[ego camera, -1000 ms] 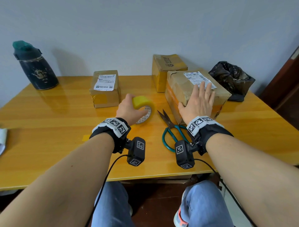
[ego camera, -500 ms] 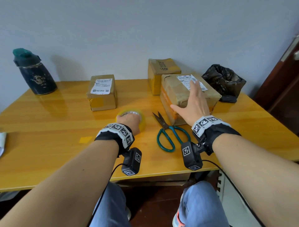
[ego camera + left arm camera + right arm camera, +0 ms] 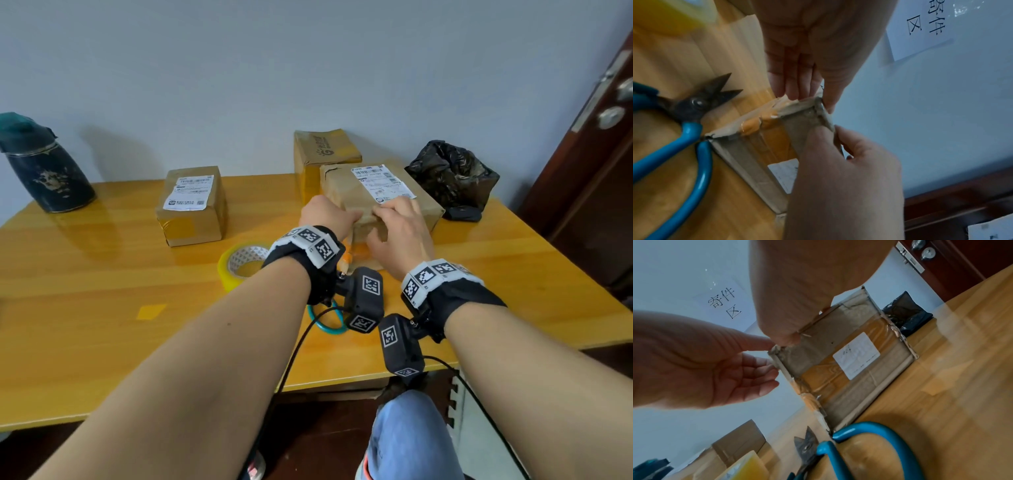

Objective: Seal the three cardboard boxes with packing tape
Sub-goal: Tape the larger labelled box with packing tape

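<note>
The large cardboard box [image 3: 376,192] lies at the middle right of the table, with a white label on top. My left hand [image 3: 352,217] pinches its near left top corner, thumb on top and fingers [image 3: 795,91] against the side. My right hand [image 3: 387,219] grips the near top edge beside it, thumb [image 3: 818,138] on the front face [image 3: 838,363]. The yellow tape roll [image 3: 243,263] lies flat on the table left of my left wrist, with no hand on it. A smaller labelled box [image 3: 191,205] stands to the left. A third box [image 3: 322,150] stands behind the large one.
Blue-handled scissors [image 3: 690,123] lie on the table just in front of the large box, mostly hidden under my wrists in the head view. A dark flask [image 3: 44,171] stands at the back left, a black plastic bag [image 3: 452,174] at the back right. A door [image 3: 599,137] is on the right.
My left hand set the tape roll down on the table and moved right to the large box's corner. My right hand went from lying flat on the box top to gripping its near edge.
</note>
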{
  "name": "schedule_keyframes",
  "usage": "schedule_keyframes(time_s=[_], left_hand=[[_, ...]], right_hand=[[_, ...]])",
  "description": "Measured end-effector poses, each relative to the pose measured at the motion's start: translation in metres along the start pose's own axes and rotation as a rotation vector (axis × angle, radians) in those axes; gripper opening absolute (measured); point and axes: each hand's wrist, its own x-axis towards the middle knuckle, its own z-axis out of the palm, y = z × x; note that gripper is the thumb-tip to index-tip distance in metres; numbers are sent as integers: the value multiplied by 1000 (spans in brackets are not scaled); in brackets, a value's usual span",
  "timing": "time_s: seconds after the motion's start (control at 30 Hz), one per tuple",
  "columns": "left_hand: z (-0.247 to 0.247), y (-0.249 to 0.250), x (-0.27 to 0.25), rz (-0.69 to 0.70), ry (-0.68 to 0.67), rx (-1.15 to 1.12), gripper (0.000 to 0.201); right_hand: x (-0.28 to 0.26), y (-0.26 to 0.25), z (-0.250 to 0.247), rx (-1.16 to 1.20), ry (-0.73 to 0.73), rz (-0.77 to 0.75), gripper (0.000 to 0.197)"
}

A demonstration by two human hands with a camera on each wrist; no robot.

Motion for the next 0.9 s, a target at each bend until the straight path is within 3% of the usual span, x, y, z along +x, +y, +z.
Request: schedule_keyframes(time_s=[0.23, 0.4, 0.57, 0.8, 0.9], left_hand=[[5, 5, 10, -135, -17, -136, 40], [5, 3, 10, -130, -1, -180, 39], [5, 1, 8, -133, -5, -232, 36], [7, -1, 5, -156, 12, -336, 31], [8, -1, 5, -156, 10, -376, 31]], right_hand=[[-5, 16, -5, -74, -8, -143, 31], [8, 13, -3, 208, 83, 163, 28], [-2, 15, 0, 105, 5, 35, 38], [13, 12, -6, 295, 111, 253, 34], [10, 13, -6, 254, 48, 157, 38]])
